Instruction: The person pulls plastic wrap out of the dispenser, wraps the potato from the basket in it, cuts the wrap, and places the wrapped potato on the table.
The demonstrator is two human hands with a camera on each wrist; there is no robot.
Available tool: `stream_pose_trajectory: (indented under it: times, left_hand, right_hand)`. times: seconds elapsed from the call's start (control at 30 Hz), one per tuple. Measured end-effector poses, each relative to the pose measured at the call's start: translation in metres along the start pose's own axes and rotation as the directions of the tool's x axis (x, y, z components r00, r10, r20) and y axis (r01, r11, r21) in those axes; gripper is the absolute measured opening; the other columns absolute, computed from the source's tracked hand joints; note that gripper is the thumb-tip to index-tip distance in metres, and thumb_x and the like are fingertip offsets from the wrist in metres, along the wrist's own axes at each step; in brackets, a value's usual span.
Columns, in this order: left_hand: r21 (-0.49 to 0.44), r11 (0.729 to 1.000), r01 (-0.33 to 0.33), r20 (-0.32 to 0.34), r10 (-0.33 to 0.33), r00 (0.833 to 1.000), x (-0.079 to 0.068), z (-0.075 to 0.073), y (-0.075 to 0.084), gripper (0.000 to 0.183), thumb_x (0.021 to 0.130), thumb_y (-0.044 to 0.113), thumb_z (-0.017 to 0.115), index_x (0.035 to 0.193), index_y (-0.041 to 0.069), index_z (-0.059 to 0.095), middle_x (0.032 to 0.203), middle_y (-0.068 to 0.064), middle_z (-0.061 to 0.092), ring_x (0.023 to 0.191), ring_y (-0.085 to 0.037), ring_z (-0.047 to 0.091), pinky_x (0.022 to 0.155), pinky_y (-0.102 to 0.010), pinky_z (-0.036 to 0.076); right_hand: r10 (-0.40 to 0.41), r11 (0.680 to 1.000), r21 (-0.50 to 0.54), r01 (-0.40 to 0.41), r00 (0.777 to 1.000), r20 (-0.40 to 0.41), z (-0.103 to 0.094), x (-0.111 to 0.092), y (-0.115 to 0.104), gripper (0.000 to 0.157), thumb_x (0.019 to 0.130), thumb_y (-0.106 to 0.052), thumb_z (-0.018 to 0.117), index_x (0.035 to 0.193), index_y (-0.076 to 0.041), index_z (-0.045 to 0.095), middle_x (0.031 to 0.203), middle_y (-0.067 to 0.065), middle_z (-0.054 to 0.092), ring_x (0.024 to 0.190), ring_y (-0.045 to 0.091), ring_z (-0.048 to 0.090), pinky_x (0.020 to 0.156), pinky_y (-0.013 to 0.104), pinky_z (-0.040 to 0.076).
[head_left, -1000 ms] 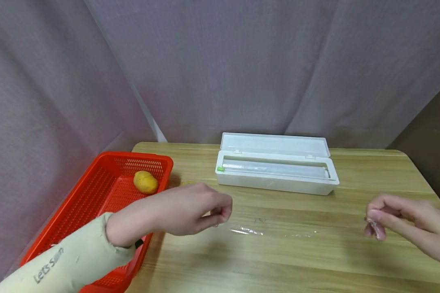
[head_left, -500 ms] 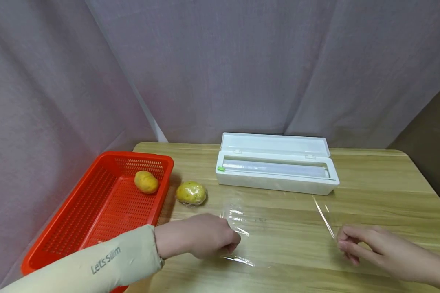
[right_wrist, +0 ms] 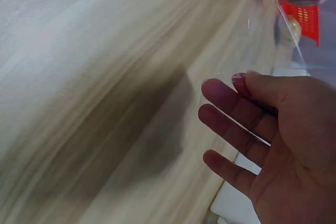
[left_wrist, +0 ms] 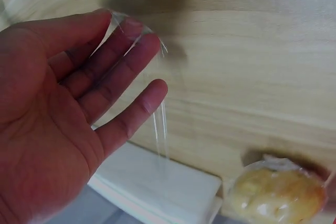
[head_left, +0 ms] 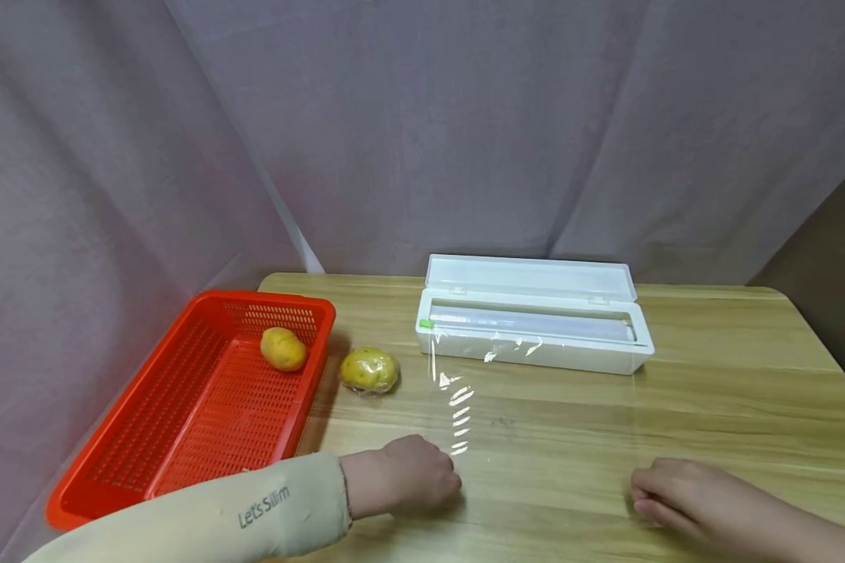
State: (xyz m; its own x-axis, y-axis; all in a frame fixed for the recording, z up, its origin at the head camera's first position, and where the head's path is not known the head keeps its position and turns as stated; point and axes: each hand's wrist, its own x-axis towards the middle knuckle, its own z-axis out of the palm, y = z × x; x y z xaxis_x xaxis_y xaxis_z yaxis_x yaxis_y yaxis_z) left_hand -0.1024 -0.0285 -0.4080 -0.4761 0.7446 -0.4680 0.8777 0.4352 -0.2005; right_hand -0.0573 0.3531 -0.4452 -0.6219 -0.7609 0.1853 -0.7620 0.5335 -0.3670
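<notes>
A clear sheet of plastic wrap (head_left: 461, 422) stretches from the white wrap dispenser box (head_left: 535, 356) toward both hands. Its glints run down the left side and across the box's front. My left hand (head_left: 418, 474) pinches one corner; the left wrist view shows the film (left_wrist: 160, 124) trailing from thumb and fingertips toward the box. Level with it on the right, my right hand (head_left: 686, 494) pinches the other corner between thumb and index finger, its other fingers (right_wrist: 231, 174) loosely spread. Inside the box, whose lid stands open at the back, lies the roll (head_left: 528, 322).
Left of the film, a potato wrapped in plastic (head_left: 369, 370) rests on the wooden table (head_left: 732, 375). A red basket (head_left: 310, 367) stands at the table's left with a bare potato (head_left: 283, 349) inside. Grey curtain (head_left: 422, 141) hangs behind.
Both hands have moved down toward the near side, the right one also leftward, drawing the film out longer from the box. The wrapped potato, mostly hidden behind the left arm before, is now in full view.
</notes>
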Motion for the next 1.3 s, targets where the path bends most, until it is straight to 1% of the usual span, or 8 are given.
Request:
stream_pose_trajectory:
  times: [0.5,0.6,0.73,0.87,1.0,1.07,1.2,1.3]
  left_hand:
    - [-0.124,0.992,-0.001,-0.025,-0.002,1.0,0.0,0.013,-0.002,0.013,0.101,0.024,0.069,0.09,0.029,0.074,0.09,0.013,0.074,0.072,-0.006,0.063,0.065,-0.027,0.057]
    - [-0.159,0.987,-0.007,-0.032,0.002,0.999,-0.001,0.011,-0.004,0.013,0.098,0.023,0.072,0.086,0.026,0.07,0.086,0.011,0.073,0.068,-0.006,0.059,0.062,-0.026,0.055]
    - [-0.189,0.982,-0.023,-0.049,0.014,0.999,-0.002,0.009,-0.007,0.022,0.097,0.022,0.072,0.077,0.024,0.063,0.079,0.01,0.07,0.065,-0.006,0.056,0.06,-0.025,0.051]
    - [-0.203,0.979,-0.028,-0.081,0.012,0.997,-0.002,0.008,-0.008,0.025,0.096,0.021,0.072,0.075,0.024,0.06,0.078,0.01,0.068,0.064,-0.007,0.054,0.057,-0.026,0.049]
    - [-0.217,0.975,-0.042,-0.106,0.02,0.994,-0.003,0.008,-0.011,0.024,0.096,0.021,0.073,0.076,0.024,0.061,0.08,0.011,0.067,0.064,-0.006,0.055,0.058,-0.026,0.05]
    - [-0.233,0.971,-0.048,-0.111,0.023,0.994,-0.003,0.007,-0.011,0.022,0.097,0.022,0.073,0.077,0.024,0.062,0.08,0.011,0.066,0.065,-0.007,0.055,0.058,-0.027,0.05]
    - [-0.231,0.972,-0.043,-0.127,0.013,0.992,-0.003,0.006,-0.014,0.018,0.1,0.027,0.07,0.083,0.025,0.067,0.081,0.011,0.063,0.067,-0.007,0.056,0.059,-0.028,0.051]
    - [-0.231,0.972,-0.032,-0.136,0.001,0.991,-0.004,0.004,-0.017,0.016,0.102,0.03,0.068,0.087,0.026,0.068,0.082,0.011,0.061,0.069,-0.006,0.056,0.06,-0.028,0.051]
  right_hand:
    - [-0.084,0.996,-0.01,0.084,0.996,0.02,0.012,-0.004,0.003,0.038,0.086,-0.008,0.085,0.086,-0.035,0.058,0.089,-0.028,0.047,0.081,-0.011,0.042,0.063,0.009,0.028]
    - [-0.012,1.0,0.007,0.012,0.999,0.036,0.008,-0.005,0.003,0.034,0.091,-0.011,0.083,0.089,-0.036,0.061,0.091,-0.029,0.049,0.081,-0.011,0.043,0.062,0.01,0.032]
    - [0.11,0.991,-0.079,-0.112,0.993,-0.037,0.002,-0.002,0.003,0.03,0.091,-0.017,0.086,0.098,-0.038,0.065,0.097,-0.029,0.053,0.082,-0.01,0.049,0.061,0.017,0.042]
    - [0.131,0.954,-0.253,-0.162,0.982,-0.134,0.005,0.005,0.005,0.039,0.086,-0.03,0.09,0.12,-0.029,0.072,0.116,-0.017,0.064,0.098,0.004,0.063,0.081,0.026,0.053]
    - [0.078,0.933,-0.331,-0.14,0.978,-0.194,0.014,0.009,0.014,0.066,0.089,-0.041,0.086,0.146,-0.015,0.064,0.144,0.001,0.062,0.13,0.021,0.058,0.122,0.019,0.026]
    - [0.058,0.936,-0.329,-0.124,0.977,-0.205,0.018,0.009,0.019,0.074,0.093,-0.043,0.081,0.154,-0.011,0.057,0.159,0.005,0.052,0.149,0.02,0.044,0.127,0.016,0.008]
    - [0.071,0.935,-0.326,-0.138,0.975,-0.21,0.027,0.009,0.024,0.08,0.097,-0.044,0.077,0.161,-0.008,0.047,0.173,0.001,0.032,0.162,0.005,0.011,0.13,0.023,0.001]
    - [0.108,0.93,-0.325,-0.171,0.973,-0.202,0.034,0.009,0.024,0.082,0.095,-0.042,0.078,0.162,-0.007,0.045,0.175,0.003,0.029,0.163,0.005,0.004,0.13,0.024,-0.001]
